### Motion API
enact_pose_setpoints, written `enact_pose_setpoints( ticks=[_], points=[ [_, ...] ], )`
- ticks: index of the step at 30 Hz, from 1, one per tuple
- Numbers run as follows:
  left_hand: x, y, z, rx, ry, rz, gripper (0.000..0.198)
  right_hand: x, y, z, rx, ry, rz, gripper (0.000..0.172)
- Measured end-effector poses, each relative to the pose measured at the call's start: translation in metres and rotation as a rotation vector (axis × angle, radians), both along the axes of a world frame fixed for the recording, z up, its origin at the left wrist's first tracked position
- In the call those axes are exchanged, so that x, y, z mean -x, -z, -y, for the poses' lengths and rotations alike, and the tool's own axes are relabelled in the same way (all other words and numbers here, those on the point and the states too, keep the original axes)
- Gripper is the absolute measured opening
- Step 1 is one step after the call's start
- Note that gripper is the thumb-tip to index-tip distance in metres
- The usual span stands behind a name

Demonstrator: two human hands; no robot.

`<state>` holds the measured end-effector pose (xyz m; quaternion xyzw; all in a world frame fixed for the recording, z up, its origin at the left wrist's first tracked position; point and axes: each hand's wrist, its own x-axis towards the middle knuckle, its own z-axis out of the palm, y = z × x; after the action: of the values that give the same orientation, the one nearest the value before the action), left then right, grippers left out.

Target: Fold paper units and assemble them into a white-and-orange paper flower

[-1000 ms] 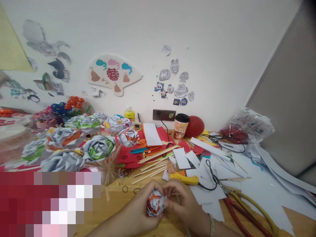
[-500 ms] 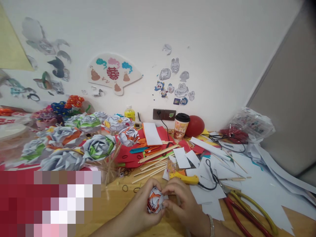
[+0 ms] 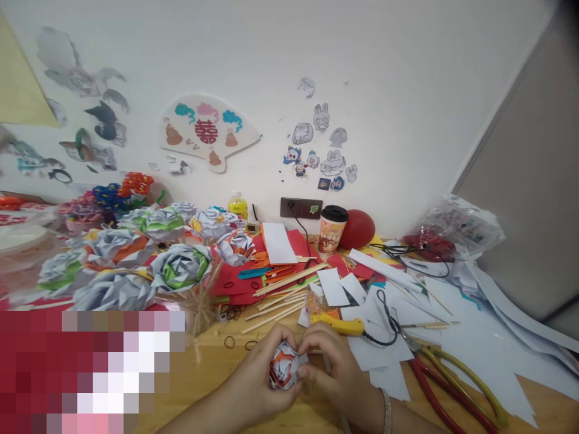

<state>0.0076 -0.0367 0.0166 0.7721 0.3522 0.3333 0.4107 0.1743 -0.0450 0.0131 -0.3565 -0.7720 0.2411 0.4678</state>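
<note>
A folded paper flower [image 3: 284, 365], white with orange parts, sits low in the middle of the head view above the wooden table. My left hand [image 3: 262, 377] wraps round it from the left, thumb below and fingers above. From the right, my right hand [image 3: 332, 367] pinches a petal at the flower's edge between thumb and fingertips. Just beyond my right hand lies a yellow hot glue gun [image 3: 339, 323] with a black cord. To the right rest large scissors [image 3: 452, 386] with red and yellow handles.
Several finished paper flowers [image 3: 181, 267] stand at the left. Thin wooden sticks [image 3: 275, 313] and coloured paper [image 3: 233, 283] lie behind my hands. A lidded paper cup [image 3: 333, 232] and a red balloon [image 3: 360, 229] stand by the wall. White paper sheets [image 3: 488, 349] spread over the right side.
Both hands keep nearly the same place around the paper flower, which has turned slightly. The view has shifted a little.
</note>
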Motion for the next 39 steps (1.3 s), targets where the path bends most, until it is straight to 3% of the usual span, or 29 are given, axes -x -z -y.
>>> enact_pose_setpoints(
  ticks=[21,30,39],
  points=[
    [-0.0004,0.0044,-0.0019,-0.022,0.005,-0.048,0.024,0.0006,0.0044,-0.0007,-0.002,0.03,-0.034,0.029],
    [0.0019,0.0008,0.0003,-0.059,0.005,-0.045,0.026,-0.0008,0.0003,-0.0003,-0.162,0.004,0.009,0.028],
    [0.0016,0.001,-0.0022,-0.127,-0.055,-0.097,0.021,-0.0007,0.0017,-0.0007,-0.174,0.023,0.09,0.024]
  ],
)
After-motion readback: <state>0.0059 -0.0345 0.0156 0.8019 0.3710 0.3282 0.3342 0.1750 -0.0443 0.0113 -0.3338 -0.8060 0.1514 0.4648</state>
